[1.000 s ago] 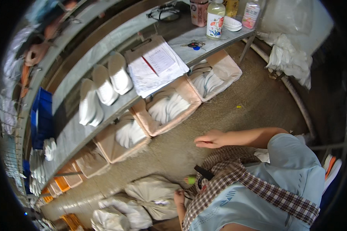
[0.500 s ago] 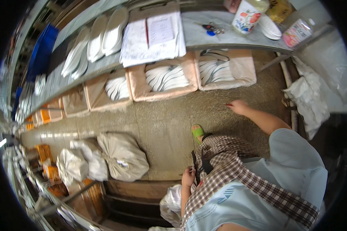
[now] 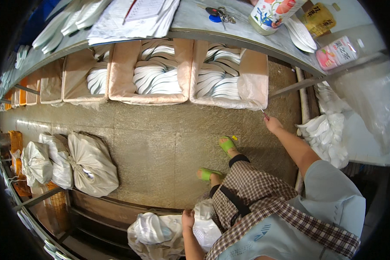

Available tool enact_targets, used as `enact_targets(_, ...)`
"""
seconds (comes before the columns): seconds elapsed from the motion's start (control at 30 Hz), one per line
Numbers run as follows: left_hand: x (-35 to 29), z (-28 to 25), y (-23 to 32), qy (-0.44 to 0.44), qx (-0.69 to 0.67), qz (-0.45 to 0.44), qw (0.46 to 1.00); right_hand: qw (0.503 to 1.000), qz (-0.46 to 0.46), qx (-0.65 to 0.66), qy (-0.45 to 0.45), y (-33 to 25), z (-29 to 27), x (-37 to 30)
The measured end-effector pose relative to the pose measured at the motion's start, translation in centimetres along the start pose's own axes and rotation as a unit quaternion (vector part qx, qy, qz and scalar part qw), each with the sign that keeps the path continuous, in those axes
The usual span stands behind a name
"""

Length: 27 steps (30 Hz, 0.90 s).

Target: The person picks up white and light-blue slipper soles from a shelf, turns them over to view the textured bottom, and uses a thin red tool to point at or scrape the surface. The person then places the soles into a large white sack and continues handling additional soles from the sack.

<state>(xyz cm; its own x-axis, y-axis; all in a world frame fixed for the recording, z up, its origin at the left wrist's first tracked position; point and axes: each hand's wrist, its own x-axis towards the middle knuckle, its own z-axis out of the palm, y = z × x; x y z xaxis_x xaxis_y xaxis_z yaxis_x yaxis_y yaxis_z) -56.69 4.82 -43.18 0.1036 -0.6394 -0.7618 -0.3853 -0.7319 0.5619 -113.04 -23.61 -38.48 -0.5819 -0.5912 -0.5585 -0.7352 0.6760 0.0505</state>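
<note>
Head view, and the right hand is out over the floor, thumb and fingers pinching a slim red-handled tool, its metal tip right by the front corner of the end bin; whether tip and bin touch, I cannot tell. Down low, the left hand has its fingers curled in just beside a white plastic bag; whether it grips anything, I cannot tell.

Edges now: the grey workbench bends across the top, its front lip overhanging the backs of the bins. A slanting metal bar and an upright-running pipe bound the right side, well away from the left hand, nearer the right. Room for moving is the brown floor, a broad aisle from the bin fronts down to the dark rack, with green sandals planted on it and tied sacks crowding its left end.

Into the containers: the end bin, lined in pale plastic, carries white soles in overlapping rows, its right part showing liner. The middle bin is packed the same way, rows fanned and curved. The third bin has its soles bunched to the right. Orange bins line up farther left, contents too small to tell.
</note>
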Motion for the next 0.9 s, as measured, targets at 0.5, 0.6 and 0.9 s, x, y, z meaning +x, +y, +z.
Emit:
enact_targets(0.5, 31.3, 21.9, 33.9, 0.052, -0.222, 0.118, 0.967, 0.983, -0.12, 0.115, 0.077, 6.7, 5.1, 17.6)
enact_targets(0.6, 33.8, 23.6, 38.2, 0.041, -0.371, 0.148, 0.916, 0.974, -0.17, 0.119, 0.089, 6.8, 4.1, 16.5)
enact_targets(0.9, 35.3, 21.5, 38.1, 0.094, -0.17, 0.086, 0.977, 0.85, -0.122, 0.509, -0.053, 5.2, -5.6, 7.1)
